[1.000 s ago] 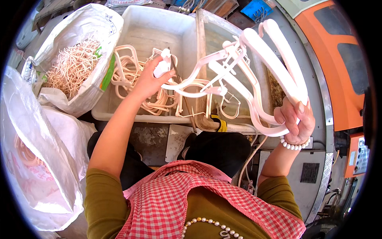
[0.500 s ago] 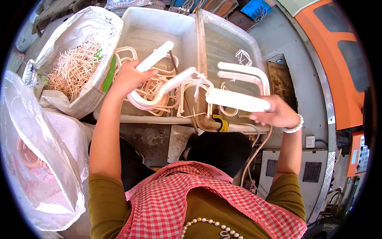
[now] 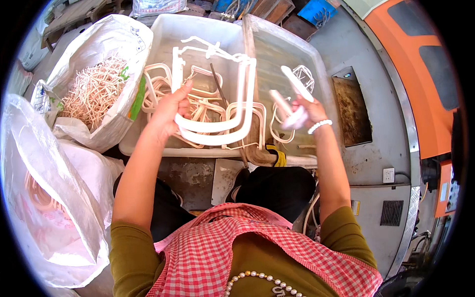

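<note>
"Where's the frame (image 3: 217,139)?"
"Over the left tub (image 3: 188,152), my left grip (image 3: 170,109) closed round its corner."
"What's changed?"
"A second ago, what I held overlapped. Now there's a gap: my right grip (image 3: 311,113) holds a separate white piece (image 3: 298,83), partly blurred, over the right tub (image 3: 287,37)."
"Further out?"
"The bag (image 3: 94,134), left of both."

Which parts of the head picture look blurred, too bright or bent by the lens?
Head view: the white plastic piece in the right hand smears at its lower end; glare washes detail from the white U-shaped plastic frame in the left hand; the orange machine curves along its edge.
</note>
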### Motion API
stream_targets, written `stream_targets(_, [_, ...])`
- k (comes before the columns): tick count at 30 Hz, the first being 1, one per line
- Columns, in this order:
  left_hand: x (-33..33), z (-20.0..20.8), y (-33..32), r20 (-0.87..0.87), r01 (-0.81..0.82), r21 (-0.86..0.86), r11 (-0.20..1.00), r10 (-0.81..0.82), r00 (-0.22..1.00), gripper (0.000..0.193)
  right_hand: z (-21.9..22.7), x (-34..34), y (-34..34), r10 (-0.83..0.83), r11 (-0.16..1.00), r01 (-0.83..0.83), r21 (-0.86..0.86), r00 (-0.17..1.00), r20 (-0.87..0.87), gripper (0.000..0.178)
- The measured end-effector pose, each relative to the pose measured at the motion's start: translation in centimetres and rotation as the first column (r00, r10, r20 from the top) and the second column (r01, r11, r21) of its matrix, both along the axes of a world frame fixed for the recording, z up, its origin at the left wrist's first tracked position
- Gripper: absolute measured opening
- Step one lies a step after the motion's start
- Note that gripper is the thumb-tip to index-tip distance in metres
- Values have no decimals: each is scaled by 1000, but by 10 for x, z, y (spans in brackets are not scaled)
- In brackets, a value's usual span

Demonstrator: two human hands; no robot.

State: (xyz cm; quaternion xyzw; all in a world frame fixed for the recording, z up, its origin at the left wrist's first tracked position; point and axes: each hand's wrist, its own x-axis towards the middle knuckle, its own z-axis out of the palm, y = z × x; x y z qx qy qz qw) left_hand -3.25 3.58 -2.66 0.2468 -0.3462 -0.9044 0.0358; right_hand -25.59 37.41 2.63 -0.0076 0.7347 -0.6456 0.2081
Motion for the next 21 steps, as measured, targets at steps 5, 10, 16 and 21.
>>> stream_targets(5, [-12, -17, 40, -111, 162, 391, 906, -128, 986, 40, -4, 73, -72, 301, 888, -172, -427, 919, 255, 34])
stream_targets(10, [-25, -51, 60, -9, 139, 359, 923, -145, 989, 37, 4, 105, -97, 490, 671, -219, -708, 848, 201, 48])
stream_targets(16, [-22, -28, 77, 75, 53, 325, 944, -81, 994, 42, 16, 143, -112, 367, 796, -220, -564, 917, 159, 46])
stream_targets(21, [-24, -25, 69, 71, -54, -247, 968, 74, 995, 57, 23, 147, -122, 229, 860, -152, -487, 968, 101, 34])
